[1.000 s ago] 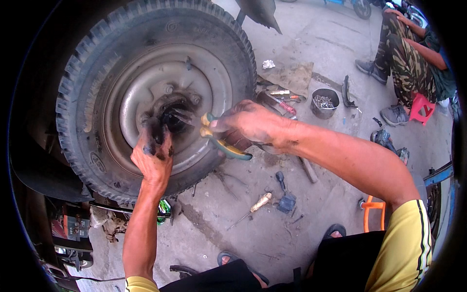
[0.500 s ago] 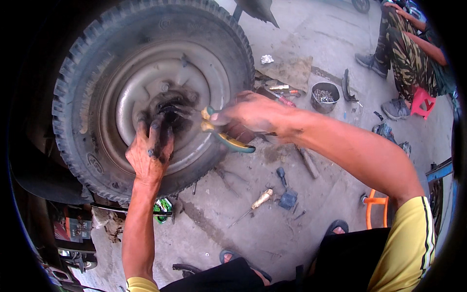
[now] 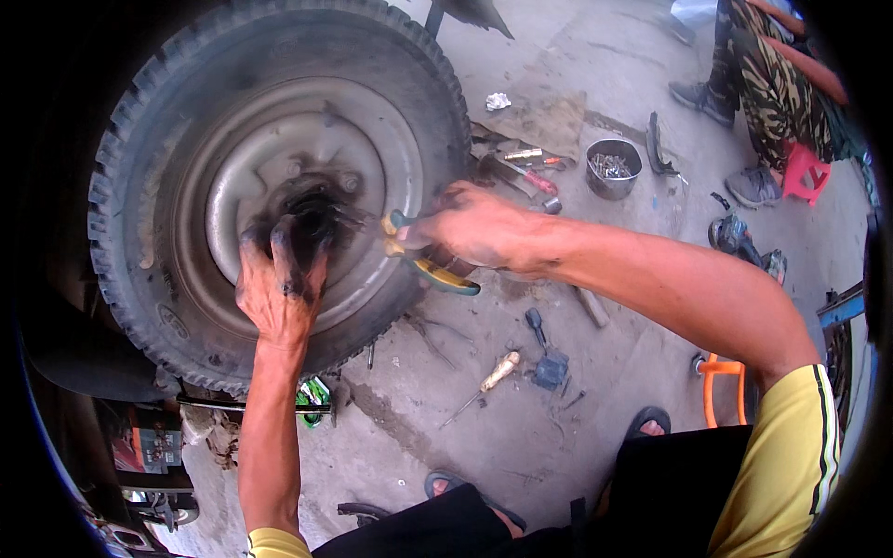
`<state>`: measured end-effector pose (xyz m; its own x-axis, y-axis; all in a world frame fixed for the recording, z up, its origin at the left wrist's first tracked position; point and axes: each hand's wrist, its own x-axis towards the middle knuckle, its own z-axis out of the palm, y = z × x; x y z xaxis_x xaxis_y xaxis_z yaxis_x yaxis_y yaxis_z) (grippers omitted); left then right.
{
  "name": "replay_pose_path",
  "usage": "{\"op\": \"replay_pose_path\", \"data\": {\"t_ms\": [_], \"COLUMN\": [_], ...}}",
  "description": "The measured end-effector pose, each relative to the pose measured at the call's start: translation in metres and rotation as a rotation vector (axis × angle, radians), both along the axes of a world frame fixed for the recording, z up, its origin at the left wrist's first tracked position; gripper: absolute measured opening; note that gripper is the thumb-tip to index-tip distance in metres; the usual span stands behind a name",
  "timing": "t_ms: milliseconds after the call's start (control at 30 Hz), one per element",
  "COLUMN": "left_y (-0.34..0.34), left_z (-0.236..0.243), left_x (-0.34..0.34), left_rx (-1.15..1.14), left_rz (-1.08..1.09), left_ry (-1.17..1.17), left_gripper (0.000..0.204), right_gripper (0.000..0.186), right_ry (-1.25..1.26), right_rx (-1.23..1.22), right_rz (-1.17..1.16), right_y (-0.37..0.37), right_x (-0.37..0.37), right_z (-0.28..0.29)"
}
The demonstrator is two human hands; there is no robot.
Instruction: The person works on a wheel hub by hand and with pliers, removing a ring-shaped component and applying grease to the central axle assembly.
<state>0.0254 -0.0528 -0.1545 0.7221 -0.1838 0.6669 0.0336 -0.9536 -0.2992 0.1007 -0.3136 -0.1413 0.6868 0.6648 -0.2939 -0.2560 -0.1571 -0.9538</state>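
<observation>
A large wheel with a treaded black tyre [image 3: 153, 200] and a dusty grey rim [image 3: 228, 200] stands upright at the left. Its greasy dark hub [image 3: 314, 206] lies in the middle, ringed by studs or nuts. My left hand [image 3: 282, 284], its fingers blackened, is curled against the near side of the hub. With my right hand [image 3: 479, 223] I grip pliers [image 3: 445, 279] with yellow-and-green handles. Their blurred jaws point left at the hub, close to my left fingertips. What lies between the jaws and under my left fingers is hidden.
On the concrete lie a screwdriver [image 3: 500, 371], a dark blue block-shaped thing [image 3: 550, 370] and a red-handled tool [image 3: 539, 182]. A metal pot [image 3: 612, 186] holds small metal parts. Beyond it, a person in camouflage trousers [image 3: 779, 102] sits near a red stool [image 3: 806, 175]. An orange frame [image 3: 723, 391] stands at right.
The whole view has shifted slightly. My right hand keeps the pliers at the hub with only a small turn, and my left hand stays against the hub.
</observation>
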Motion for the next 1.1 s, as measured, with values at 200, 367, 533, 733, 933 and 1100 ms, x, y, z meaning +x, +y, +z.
{"op": "replay_pose_path", "data": {"t_ms": [200, 367, 533, 733, 933, 1100], "left_y": [-0.003, -0.003, 0.0, 0.011, 0.008, 0.004], "left_z": [0.001, 0.002, 0.004, 0.002, 0.003, 0.006], "left_x": [0.001, 0.002, 0.001, -0.005, -0.01, -0.007], "left_rx": [0.028, 0.094, 0.069, 0.117, 0.167, 0.247], "left_rz": [-0.027, -0.048, -0.068, -0.054, -0.021, -0.024], "left_ry": [-0.004, -0.05, -0.012, 0.015, 0.051, 0.013], "left_gripper": [0.055, 0.052, 0.052, 0.053, 0.045, 0.045], "right_gripper": [0.03, 0.04, 0.043, 0.036, 0.035, 0.036], "right_ry": [-0.087, -0.161, -0.214, -0.218, -0.205, -0.212], "right_rx": [0.03, -0.034, -0.099, -0.042, 0.019, -0.029], "right_rz": [-0.092, -0.021, -0.016, -0.022, -0.07, -0.1], "right_y": [0.009, 0.008, 0.009, 0.013, 0.017, 0.019], "right_x": [0.001, 0.001, 0.002, 0.003, 0.0, -0.005], "right_z": [-0.017, -0.012, -0.013, -0.014, -0.015, -0.015]}}
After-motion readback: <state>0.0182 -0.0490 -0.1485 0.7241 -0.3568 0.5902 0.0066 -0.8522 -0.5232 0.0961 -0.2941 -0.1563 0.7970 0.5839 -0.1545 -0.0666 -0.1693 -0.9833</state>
